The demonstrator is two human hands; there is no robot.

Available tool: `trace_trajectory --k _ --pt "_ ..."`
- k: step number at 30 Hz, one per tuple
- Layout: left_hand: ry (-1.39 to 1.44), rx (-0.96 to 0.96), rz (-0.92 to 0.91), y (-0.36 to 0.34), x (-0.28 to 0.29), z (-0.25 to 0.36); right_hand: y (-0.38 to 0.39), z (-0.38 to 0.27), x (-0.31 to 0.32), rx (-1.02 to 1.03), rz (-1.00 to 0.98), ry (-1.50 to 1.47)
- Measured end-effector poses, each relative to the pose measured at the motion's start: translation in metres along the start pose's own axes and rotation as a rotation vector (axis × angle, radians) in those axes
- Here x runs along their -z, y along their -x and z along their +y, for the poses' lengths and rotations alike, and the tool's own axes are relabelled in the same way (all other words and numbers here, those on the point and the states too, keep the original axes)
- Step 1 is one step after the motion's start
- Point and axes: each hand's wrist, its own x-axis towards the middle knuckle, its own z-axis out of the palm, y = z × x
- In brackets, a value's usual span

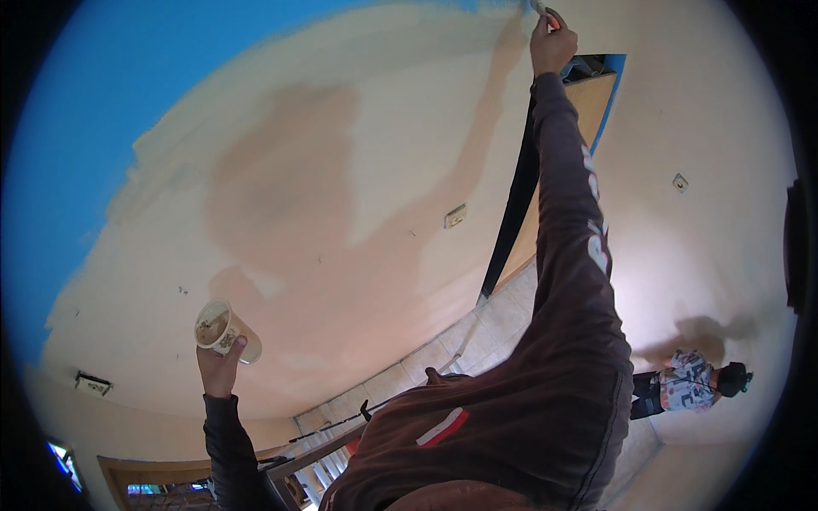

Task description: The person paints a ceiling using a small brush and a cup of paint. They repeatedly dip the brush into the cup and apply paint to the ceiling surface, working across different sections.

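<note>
My left hand (218, 364) grips a translucent plastic cup (243, 339) holding beige-brown liquid, at the lower left of the view. My right hand (554, 44) is raised high at the top, its fingers closed around a small paintbrush (538, 8), mostly cut off or hidden. The brush is against or very near the wall (400, 145), where pale beige paint meets a blue band (85, 111) along the top and left. My shadow falls on the beige area.
An open doorway with a wooden door (581, 111) is beside my right arm. Another person (688, 379) in a patterned shirt faces the right wall. Wall boxes (454, 215) are set in the walls. Below are floor tiles (481, 332) and a partly hidden ladder-like frame (336, 460).
</note>
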Motion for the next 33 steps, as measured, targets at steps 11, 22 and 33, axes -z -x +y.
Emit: trace_trajectory --k 11,22,33 --pt "-0.014 0.01 0.009 0.006 -0.002 0.007 0.019 0.018 -0.002 0.024 -0.192 0.047" --pt "0.0 0.027 0.008 0.001 -0.004 0.01 -0.005 0.046 -0.017 -0.027 -0.112 -0.069" --pt "-0.038 -0.033 0.011 0.004 -0.003 0.006 -0.009 0.041 -0.01 -0.034 -0.088 -0.089"
